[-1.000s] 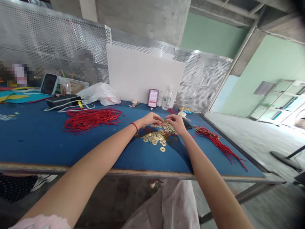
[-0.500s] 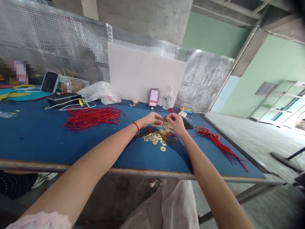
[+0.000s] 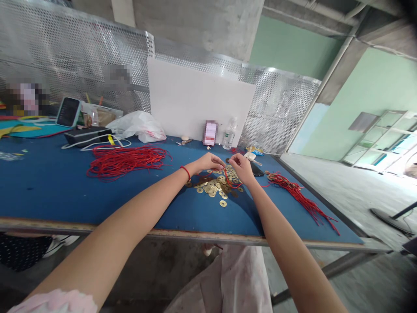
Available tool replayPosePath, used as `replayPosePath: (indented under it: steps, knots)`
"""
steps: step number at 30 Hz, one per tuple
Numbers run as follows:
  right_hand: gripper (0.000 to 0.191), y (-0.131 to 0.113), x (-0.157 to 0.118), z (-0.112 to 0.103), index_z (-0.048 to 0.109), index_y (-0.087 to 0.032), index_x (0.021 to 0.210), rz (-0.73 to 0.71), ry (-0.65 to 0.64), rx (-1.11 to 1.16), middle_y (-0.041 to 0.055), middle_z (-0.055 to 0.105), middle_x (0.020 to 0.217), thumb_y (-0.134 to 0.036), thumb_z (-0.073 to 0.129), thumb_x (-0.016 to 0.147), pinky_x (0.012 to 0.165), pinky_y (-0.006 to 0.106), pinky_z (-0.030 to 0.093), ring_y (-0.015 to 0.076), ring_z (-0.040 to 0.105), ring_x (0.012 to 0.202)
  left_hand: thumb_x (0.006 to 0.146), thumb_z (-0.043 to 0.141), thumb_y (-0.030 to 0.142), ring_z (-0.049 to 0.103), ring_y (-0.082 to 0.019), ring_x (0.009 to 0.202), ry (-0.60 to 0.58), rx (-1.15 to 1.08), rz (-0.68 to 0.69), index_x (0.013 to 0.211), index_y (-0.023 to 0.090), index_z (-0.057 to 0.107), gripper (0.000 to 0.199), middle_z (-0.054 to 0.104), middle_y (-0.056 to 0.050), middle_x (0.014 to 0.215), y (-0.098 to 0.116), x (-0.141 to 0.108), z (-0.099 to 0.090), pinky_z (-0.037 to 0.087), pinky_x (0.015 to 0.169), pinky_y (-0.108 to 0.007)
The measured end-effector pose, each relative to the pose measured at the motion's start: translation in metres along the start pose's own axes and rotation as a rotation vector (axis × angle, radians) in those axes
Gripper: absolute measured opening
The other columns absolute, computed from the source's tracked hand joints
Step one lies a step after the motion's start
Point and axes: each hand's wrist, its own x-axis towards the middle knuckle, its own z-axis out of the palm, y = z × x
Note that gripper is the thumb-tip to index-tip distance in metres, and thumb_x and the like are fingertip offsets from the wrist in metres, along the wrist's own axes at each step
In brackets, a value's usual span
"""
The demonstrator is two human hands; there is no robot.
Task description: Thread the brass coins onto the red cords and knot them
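Observation:
Brass coins with holes (image 3: 213,188) lie in a loose pile on the blue table, just below both hands. Above its left side, my left hand (image 3: 210,162) is closed, pinching a red cord (image 3: 225,172) that hangs down over the coins. A red string bracelet (image 3: 186,172) circles that wrist. My right hand (image 3: 240,167) is closed in a pinch close by, with a dark-looking coin (image 3: 227,160) at its fingertips. Whether the cord passes through this coin is too small to tell.
A bundle of red cords (image 3: 128,161) lies left, and knotted cords with coins (image 3: 301,195) lie right. Behind my right hand are a black phone (image 3: 256,169) and a plastic bottle (image 3: 229,134). A white plastic bag (image 3: 141,126) and black box (image 3: 86,136) stand at the back left.
My hands have drawn slightly apart at the fingertips. The coin has shifted a little up and right with my right hand, and the red cord hangs differently below my left fingers.

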Motion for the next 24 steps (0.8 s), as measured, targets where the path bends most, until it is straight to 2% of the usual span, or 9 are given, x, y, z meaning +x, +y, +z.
replayPosePath:
  steps: [6,13,19,24]
  knots:
    - [0.012,-0.003,-0.003,0.001,0.054,-0.020,0.072,-0.049,-0.112,-0.039,-0.0003,0.056,0.068,-0.029,0.054,0.079,0.061,0.027,0.036,0.0144,0.049,0.063,0.062,0.082,0.021,0.063,-0.012,0.067,0.006,0.000,0.000,0.082,0.012,0.075,0.023,0.072,-0.006,0.074,0.004,-0.002,0.003,0.049,0.070,-0.026]
    - [0.009,-0.004,-0.004,0.000,0.055,-0.020,0.070,-0.039,-0.104,-0.159,-0.0009,0.057,0.065,-0.025,0.054,0.077,0.060,0.026,0.033,0.0132,0.048,0.061,0.061,0.083,0.020,0.063,-0.013,0.066,0.011,-0.014,0.018,0.082,0.011,0.076,0.024,0.073,-0.007,0.073,0.009,-0.005,0.006,0.050,0.069,-0.027]
    - [0.010,-0.004,-0.004,-0.001,0.054,-0.020,0.067,-0.019,-0.110,-0.137,-0.0018,0.056,0.062,-0.024,0.055,0.076,0.059,0.026,0.033,0.0127,0.047,0.058,0.060,0.082,0.016,0.062,-0.013,0.064,0.048,-0.026,0.042,0.079,0.011,0.075,0.020,0.072,-0.006,0.071,0.018,-0.009,0.012,0.050,0.070,-0.027]
    - [0.012,-0.002,-0.002,-0.001,0.054,-0.020,0.068,0.011,-0.098,-0.019,-0.0014,0.054,0.062,-0.029,0.056,0.076,0.059,0.027,0.035,0.0134,0.047,0.059,0.061,0.082,0.015,0.061,-0.012,0.065,0.114,-0.037,0.064,0.079,0.010,0.075,0.020,0.072,-0.006,0.071,0.024,-0.011,0.016,0.050,0.069,-0.026]
